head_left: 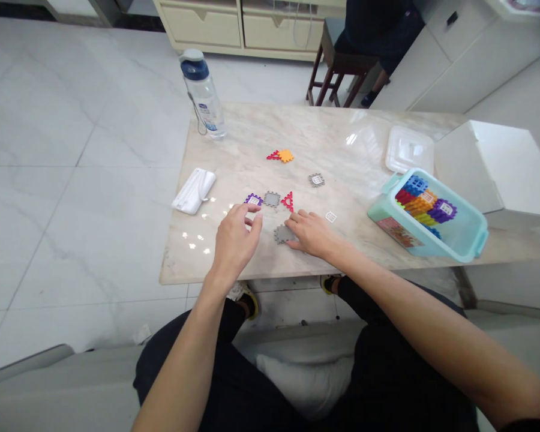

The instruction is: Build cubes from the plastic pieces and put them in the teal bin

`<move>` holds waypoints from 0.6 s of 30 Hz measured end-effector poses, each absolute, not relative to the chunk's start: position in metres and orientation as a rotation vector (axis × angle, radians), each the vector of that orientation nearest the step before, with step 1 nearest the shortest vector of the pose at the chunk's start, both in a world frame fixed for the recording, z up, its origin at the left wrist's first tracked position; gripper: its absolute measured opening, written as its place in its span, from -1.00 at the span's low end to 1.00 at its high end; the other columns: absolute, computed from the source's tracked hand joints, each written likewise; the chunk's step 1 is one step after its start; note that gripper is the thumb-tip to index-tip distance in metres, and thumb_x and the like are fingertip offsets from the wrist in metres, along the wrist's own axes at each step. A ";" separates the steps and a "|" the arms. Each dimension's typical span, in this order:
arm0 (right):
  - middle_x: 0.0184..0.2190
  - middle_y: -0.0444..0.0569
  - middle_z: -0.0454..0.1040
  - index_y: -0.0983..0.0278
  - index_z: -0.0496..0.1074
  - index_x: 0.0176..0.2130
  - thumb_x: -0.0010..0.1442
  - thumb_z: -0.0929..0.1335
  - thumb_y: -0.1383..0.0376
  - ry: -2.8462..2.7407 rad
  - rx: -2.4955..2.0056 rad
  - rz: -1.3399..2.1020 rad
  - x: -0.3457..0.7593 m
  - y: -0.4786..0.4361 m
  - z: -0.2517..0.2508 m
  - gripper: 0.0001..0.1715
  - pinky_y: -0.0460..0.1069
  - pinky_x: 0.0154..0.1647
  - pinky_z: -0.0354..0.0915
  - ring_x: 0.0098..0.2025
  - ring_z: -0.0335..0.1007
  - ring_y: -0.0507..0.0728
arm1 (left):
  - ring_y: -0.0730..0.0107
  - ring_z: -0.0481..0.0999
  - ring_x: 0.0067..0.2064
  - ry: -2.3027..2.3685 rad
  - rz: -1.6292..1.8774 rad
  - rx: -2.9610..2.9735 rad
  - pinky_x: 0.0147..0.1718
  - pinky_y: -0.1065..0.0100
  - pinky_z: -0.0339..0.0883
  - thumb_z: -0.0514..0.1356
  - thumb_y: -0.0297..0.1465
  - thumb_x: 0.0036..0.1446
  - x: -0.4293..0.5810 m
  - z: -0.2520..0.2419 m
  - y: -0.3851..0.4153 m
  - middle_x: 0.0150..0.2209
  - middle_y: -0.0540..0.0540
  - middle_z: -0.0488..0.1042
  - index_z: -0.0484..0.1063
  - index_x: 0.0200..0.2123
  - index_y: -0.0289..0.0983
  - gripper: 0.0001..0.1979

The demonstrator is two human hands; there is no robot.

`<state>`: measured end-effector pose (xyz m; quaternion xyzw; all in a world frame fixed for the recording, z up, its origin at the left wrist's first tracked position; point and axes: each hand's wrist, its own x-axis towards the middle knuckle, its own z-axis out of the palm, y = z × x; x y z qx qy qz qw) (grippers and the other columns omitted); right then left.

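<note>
On the marble-patterned table, my right hand [309,233] has its fingers on the right side of a grey toothed piece [282,234] lying near the front edge. My left hand [239,231] is raised with thumb and fingers apart, just below a purple piece with a white window [253,200]. Right of the purple piece lie a grey square piece [272,199] and a red triangular piece [288,201]. Farther back, a yellow piece [286,156] touches a red one [273,155]. A grey piece with a white insert [316,179] and a loose white window [331,216] lie to the right.
A teal bin [387,210] of colourful pieces stands at the right, near a clear lid [409,150] and a white box [513,162]. A water bottle [206,102] and white packet [194,191] are at the left. Beyond the table, a person sits on a stool [351,62].
</note>
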<state>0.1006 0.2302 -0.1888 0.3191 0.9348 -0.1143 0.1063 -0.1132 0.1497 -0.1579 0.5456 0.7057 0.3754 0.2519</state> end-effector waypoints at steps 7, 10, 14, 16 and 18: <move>0.12 0.23 0.54 0.33 0.54 0.14 0.41 0.52 0.11 2.732 0.913 -0.319 0.097 0.230 -0.195 -0.55 0.18 0.11 0.37 0.19 0.42 0.40 | 0.27 0.62 -0.21 1.939 1.060 1.472 -0.16 0.24 0.48 0.24 -0.33 0.41 -0.117 -0.151 0.147 0.06 -0.16 0.65 0.62 -0.04 -0.18 -0.83; 0.12 0.24 0.53 0.34 0.54 0.15 0.41 0.52 0.11 2.732 0.913 -0.322 0.095 0.230 -0.194 -0.54 0.19 0.12 0.37 0.19 0.42 0.40 | 0.27 0.61 -0.21 1.921 1.081 1.465 -0.15 0.24 0.47 0.25 -0.33 0.41 -0.117 -0.150 0.147 0.04 -0.16 0.65 0.63 -0.04 -0.17 -0.83; 0.15 0.24 0.51 0.33 0.54 0.16 0.41 0.51 0.13 2.727 0.906 -0.348 0.094 0.231 -0.194 -0.54 0.19 0.13 0.37 0.20 0.41 0.39 | 0.27 0.60 -0.23 1.907 1.099 1.458 -0.16 0.24 0.47 0.26 -0.32 0.40 -0.117 -0.152 0.146 0.04 -0.15 0.65 0.64 -0.04 -0.16 -0.83; 0.17 0.24 0.49 0.34 0.55 0.16 0.41 0.51 0.13 2.723 0.903 -0.344 0.094 0.231 -0.195 -0.54 0.20 0.15 0.37 0.20 0.40 0.39 | 0.27 0.61 -0.23 1.907 1.093 1.462 -0.16 0.24 0.48 0.25 -0.32 0.41 -0.118 -0.152 0.146 0.04 -0.15 0.66 0.63 -0.03 -0.16 -0.83; 0.17 0.26 0.49 0.36 0.55 0.16 0.40 0.52 0.13 2.718 0.908 -0.332 0.094 0.231 -0.195 -0.53 0.21 0.17 0.36 0.20 0.40 0.41 | 0.28 0.62 -0.22 1.906 1.081 1.472 -0.15 0.24 0.48 0.24 -0.31 0.42 -0.117 -0.152 0.146 0.05 -0.14 0.66 0.63 -0.03 -0.16 -0.82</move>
